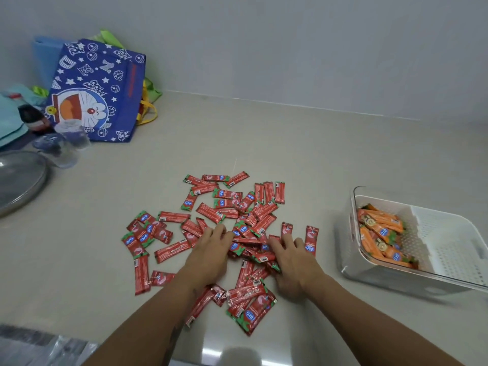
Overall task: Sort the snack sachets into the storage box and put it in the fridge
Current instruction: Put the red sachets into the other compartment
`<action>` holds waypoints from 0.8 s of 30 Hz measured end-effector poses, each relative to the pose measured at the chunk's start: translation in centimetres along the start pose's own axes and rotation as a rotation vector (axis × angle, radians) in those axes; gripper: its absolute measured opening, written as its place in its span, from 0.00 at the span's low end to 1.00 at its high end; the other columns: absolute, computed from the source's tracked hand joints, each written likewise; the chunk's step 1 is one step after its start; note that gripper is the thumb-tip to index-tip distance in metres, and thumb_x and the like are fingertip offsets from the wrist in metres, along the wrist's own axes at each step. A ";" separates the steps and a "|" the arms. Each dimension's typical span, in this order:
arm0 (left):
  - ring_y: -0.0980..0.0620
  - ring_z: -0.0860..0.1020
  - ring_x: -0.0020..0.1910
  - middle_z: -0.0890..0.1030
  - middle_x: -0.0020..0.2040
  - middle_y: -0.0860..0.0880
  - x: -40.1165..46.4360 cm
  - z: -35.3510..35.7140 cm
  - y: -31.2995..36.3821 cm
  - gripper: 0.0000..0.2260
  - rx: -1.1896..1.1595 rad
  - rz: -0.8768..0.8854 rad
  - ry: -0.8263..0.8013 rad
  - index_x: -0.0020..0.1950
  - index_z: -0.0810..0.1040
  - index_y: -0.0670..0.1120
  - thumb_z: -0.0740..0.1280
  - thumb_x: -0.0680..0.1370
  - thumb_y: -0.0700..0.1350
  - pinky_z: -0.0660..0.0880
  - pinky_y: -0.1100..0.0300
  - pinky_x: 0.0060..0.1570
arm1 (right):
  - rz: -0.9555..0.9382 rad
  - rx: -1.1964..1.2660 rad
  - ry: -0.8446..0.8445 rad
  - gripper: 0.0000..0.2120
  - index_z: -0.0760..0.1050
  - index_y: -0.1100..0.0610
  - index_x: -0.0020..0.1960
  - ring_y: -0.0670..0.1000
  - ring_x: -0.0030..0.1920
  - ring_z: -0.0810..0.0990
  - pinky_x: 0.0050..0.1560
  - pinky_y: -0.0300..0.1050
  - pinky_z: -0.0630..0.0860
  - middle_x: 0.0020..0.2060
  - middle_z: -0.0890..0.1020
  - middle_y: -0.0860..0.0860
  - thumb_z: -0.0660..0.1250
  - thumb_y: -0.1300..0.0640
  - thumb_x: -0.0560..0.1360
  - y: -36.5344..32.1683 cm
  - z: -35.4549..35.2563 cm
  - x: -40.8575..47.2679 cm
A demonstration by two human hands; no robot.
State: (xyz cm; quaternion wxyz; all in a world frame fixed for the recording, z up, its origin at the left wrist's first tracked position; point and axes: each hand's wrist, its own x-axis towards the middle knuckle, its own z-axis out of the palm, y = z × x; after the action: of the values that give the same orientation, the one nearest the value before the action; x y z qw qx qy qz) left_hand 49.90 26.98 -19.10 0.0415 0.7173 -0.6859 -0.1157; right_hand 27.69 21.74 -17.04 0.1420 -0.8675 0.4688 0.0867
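The clear box (412, 247), right of the red sachets (216, 233), holds several orange sachets (380, 236) in its left section. Your left hand (208, 253) and right hand (295, 262) lie flat on the pile, fingers spread, gripping nothing.

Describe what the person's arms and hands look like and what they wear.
Both forearms are bare to the bottom edge of the picture: no sleeves show. The left hand and right hand wear no gloves, and no rings, watch or bracelets can be seen. A dark mark, perhaps a tattoo, runs along the left forearm; it is too blurred to read.
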 end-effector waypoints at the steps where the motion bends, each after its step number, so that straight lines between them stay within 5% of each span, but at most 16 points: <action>1: 0.48 0.64 0.61 0.64 0.68 0.48 0.1 -0.1 -0.1 0.20 -0.001 -0.003 -0.006 0.70 0.64 0.49 0.62 0.79 0.42 0.70 0.53 0.62 | -0.004 0.020 -0.047 0.43 0.44 0.37 0.76 0.58 0.69 0.63 0.66 0.59 0.72 0.72 0.59 0.54 0.68 0.40 0.72 0.1 -0.4 0.3; 5: 0.46 0.66 0.61 0.67 0.66 0.47 0.0 -0.3 0.1 0.18 0.110 -0.013 0.029 0.68 0.65 0.49 0.61 0.79 0.44 0.68 0.51 0.61 | -0.028 -0.012 -0.166 0.45 0.41 0.33 0.76 0.59 0.72 0.60 0.69 0.63 0.69 0.76 0.52 0.53 0.69 0.42 0.71 0.2 -1.7 1.4; 14: 0.48 0.76 0.53 0.80 0.51 0.51 -0.7 -0.2 -0.5 0.13 0.102 0.074 0.158 0.55 0.76 0.48 0.60 0.72 0.45 0.68 0.47 0.60 | -0.112 -0.117 0.006 0.32 0.58 0.48 0.75 0.56 0.67 0.69 0.61 0.55 0.77 0.72 0.64 0.53 0.65 0.40 0.76 0.3 -0.3 0.2; 24: 0.50 0.69 0.39 0.71 0.41 0.52 -0.6 -2.9 -0.2 0.05 -0.161 0.094 0.245 0.48 0.66 0.48 0.59 0.73 0.42 0.67 0.56 0.39 | 0.028 0.059 0.174 0.21 0.70 0.50 0.66 0.52 0.56 0.77 0.53 0.47 0.77 0.60 0.76 0.49 0.66 0.47 0.76 1.1 -1.6 -0.4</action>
State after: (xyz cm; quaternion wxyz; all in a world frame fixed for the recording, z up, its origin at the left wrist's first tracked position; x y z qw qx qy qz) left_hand 50.75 27.25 -16.27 0.1875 0.6875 -0.6970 -0.0798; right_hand 26.58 20.90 -15.59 0.1251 -0.8606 0.4937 -0.0009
